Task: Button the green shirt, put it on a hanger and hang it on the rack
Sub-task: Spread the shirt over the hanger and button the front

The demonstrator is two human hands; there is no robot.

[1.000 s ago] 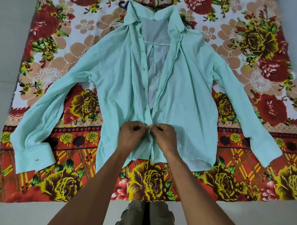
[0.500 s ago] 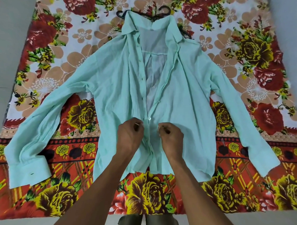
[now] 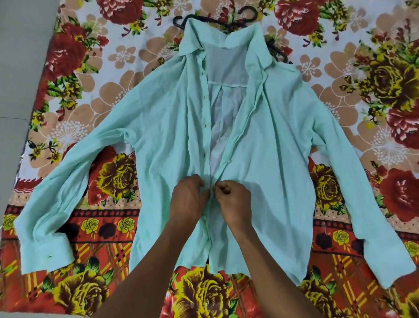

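Note:
The green shirt (image 3: 271,147) lies flat and face up on a flowered cloth, sleeves spread to both sides. Its front stands open from the collar down to my hands; below them the two edges meet, with a button (image 3: 204,219) showing. My left hand (image 3: 188,200) pinches the left front edge of the shirt. My right hand (image 3: 233,200) pinches the right front edge beside it, and the two hands almost touch. A black hanger (image 3: 211,19) lies under the collar, only its hook and shoulder ends showing.
The flowered cloth (image 3: 84,261) covers the floor under the shirt. Bare grey floor (image 3: 13,54) runs along the left side and the near edge. No rack is in view.
My hands moved slightly up the shirt front, parted, then came together again on the two front edges. The view has shifted a little downward.

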